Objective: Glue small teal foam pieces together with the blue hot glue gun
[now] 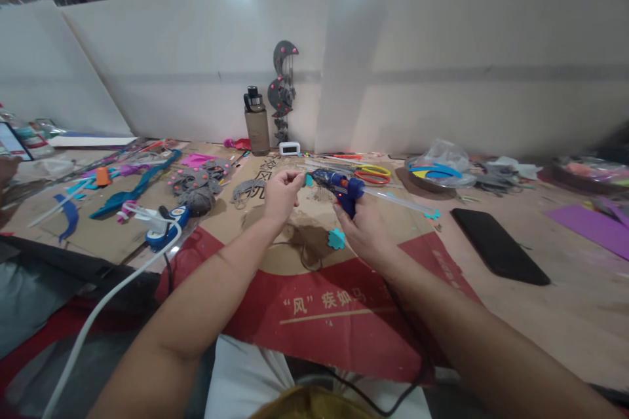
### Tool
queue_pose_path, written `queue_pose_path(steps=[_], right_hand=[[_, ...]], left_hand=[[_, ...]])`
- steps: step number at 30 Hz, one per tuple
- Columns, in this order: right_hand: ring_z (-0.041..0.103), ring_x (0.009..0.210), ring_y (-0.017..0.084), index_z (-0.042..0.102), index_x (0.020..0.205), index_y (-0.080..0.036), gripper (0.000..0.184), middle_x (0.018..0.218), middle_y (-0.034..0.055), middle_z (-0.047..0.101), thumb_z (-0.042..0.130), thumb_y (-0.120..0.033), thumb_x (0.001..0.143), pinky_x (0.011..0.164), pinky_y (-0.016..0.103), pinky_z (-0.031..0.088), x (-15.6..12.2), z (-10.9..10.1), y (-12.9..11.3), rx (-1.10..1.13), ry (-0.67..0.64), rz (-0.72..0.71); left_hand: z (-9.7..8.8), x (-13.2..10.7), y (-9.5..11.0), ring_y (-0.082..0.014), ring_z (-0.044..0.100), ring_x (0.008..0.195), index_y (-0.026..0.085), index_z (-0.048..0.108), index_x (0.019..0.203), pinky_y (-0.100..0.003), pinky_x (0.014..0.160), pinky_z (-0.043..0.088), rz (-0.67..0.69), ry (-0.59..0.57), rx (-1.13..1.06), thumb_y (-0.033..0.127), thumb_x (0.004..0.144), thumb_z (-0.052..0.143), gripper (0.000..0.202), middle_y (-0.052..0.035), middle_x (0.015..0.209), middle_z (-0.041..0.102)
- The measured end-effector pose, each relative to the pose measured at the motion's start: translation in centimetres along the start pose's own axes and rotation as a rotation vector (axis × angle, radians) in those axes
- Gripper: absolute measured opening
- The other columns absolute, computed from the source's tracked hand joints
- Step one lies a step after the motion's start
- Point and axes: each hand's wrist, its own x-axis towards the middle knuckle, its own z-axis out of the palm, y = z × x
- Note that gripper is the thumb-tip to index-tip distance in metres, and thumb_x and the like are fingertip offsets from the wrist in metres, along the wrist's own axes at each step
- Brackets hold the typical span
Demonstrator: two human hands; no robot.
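Observation:
My right hand (362, 226) is wrapped round the handle of a blue hot glue gun (346, 193), whose nozzle points left. A clear glue stick (398, 198) sticks out of its back end. In the pinched fingers of my left hand (284, 195) is a small teal foam piece (309, 180), close to the nozzle; whether they touch I cannot tell. Below, a teal flower-shaped foam piece (336, 239) lies on the red and brown cardboard (314, 288). Behind the gun rest scissors with yellow and red handles (373, 175).
A bottle (257, 124) and a small white clock (289, 148) stand by the back panel. Grey felt pieces (196, 183) and a blue-white power strip (167, 226) lie left. At right are a black phone (498, 245) and a bowl (427, 177). Another person's hand (7, 170) shows far left.

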Motion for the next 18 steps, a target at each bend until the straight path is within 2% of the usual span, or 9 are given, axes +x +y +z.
queue_pose_path(steps=[8,18], right_hand=[[0.062,0.085,0.03,0.057,0.109,-0.017,0.03,0.093,0.0148,0.065,0.047,-0.034,0.086,0.076,0.045,0.05,-0.09,0.0,-0.05,-0.037,0.007,0.0],[0.062,0.091,0.031,0.056,0.114,-0.015,0.035,0.1,0.017,0.066,0.046,-0.034,0.086,0.082,0.047,0.049,-0.04,0.0,-0.18,-0.014,0.018,-0.007]], left_hand=[[0.07,0.02,0.11,-0.0033,0.038,0.033,0.016,0.062,0.08,-0.018,0.032,0.023,0.003,0.005,-0.008,0.039,0.075,0.064,0.024,0.0059,0.056,0.052],[0.07,0.06,-0.04,-0.0027,0.037,0.034,0.016,0.063,0.081,-0.018,0.033,0.024,-0.004,0.01,-0.018,0.04,0.074,0.064,0.025,0.0045,0.06,0.055]])
